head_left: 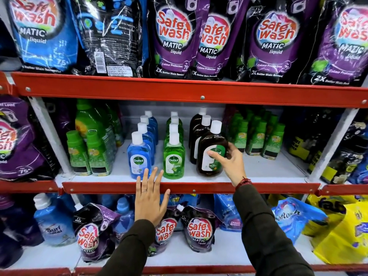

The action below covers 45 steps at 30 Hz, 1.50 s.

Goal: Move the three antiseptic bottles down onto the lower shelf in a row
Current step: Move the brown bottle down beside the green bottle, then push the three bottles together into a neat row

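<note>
Three rows of Dettol antiseptic bottles stand on the middle shelf [258,172]. The front blue bottle [138,156] is on the left, the front green bottle [173,156] in the middle, the front brown bottle [212,150] on the right. My right hand [229,162] wraps the brown bottle's right side, thumb on its label, and the bottle stands on the shelf. My left hand [151,198] is flat and spread over the shelf's red front edge, just below the blue and green bottles, holding nothing. The lower shelf [229,248] lies beneath.
Safe Wash pouches [199,230] and a Surf bottle [53,222] stand on the lower shelf, with blue and yellow bags [338,230] at its right. Green bottles [89,154] flank the Dettol rows. Large pouches [173,36] fill the top shelf.
</note>
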Each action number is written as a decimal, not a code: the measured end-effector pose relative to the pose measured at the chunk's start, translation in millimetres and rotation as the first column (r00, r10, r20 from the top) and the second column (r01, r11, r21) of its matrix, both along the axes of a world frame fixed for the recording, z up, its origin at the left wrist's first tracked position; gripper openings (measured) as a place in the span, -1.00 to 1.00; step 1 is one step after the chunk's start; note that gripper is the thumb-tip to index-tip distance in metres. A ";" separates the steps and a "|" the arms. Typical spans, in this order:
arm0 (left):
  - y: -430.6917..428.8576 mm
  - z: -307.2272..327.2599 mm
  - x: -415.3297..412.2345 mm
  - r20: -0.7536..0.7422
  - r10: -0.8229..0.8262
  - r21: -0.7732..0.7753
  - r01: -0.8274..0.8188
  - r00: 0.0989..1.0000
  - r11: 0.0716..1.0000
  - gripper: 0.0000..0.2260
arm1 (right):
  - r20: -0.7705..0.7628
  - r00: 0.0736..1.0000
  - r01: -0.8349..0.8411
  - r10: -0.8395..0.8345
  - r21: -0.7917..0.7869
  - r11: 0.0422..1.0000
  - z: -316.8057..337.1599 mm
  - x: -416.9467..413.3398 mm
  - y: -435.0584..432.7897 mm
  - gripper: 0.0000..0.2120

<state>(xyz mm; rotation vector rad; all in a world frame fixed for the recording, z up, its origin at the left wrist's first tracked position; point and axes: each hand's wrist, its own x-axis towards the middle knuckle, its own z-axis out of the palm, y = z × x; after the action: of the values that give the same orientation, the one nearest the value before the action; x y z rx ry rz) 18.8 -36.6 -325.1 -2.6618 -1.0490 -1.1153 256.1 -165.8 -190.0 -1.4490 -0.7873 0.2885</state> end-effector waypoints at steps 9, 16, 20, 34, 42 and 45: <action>2.3 -1.6 -0.7 -0.023 0.008 -0.013 -0.008 1.000 1.000 -0.40 | -0.012 1.000 -0.025 0.025 -0.034 0.999 -12.3 -9.7 11.7 -0.48; -34.3 28.4 24.4 0.199 -0.276 -0.060 0.293 0.940 0.954 -0.46 | -0.047 0.998 -0.033 0.031 -0.043 0.999 -11.5 -20.3 2.3 -0.38; -63.8 69.0 59.5 0.388 -0.413 -0.204 0.514 0.824 0.833 -0.40 | -0.256 0.966 -0.018 0.038 0.078 0.997 -16.9 -29.6 -9.8 -0.27; -75.0 88.0 110.7 0.604 -0.183 -0.607 0.597 0.776 0.524 -0.18 | -0.310 0.941 -0.100 0.136 0.131 0.986 -22.4 -31.3 -14.0 -0.69; -82.7 83.7 103.8 0.663 -0.140 -0.515 0.584 0.735 0.627 -0.33 | -0.148 0.983 0.121 -0.105 0.100 0.988 -29.4 -41.0 -18.6 -0.61; -82.2 82.2 90.6 0.743 -0.113 -0.318 0.497 0.660 0.807 -0.51 | -0.060 0.975 0.220 -0.212 0.224 0.949 -33.2 -58.5 -17.1 -0.63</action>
<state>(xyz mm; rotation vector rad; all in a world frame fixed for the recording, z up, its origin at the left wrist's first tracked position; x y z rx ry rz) 109.4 -118.9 -242.9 -2.9331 -1.0776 -2.3772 197.5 -182.9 -223.3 -1.2935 -0.6047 0.0527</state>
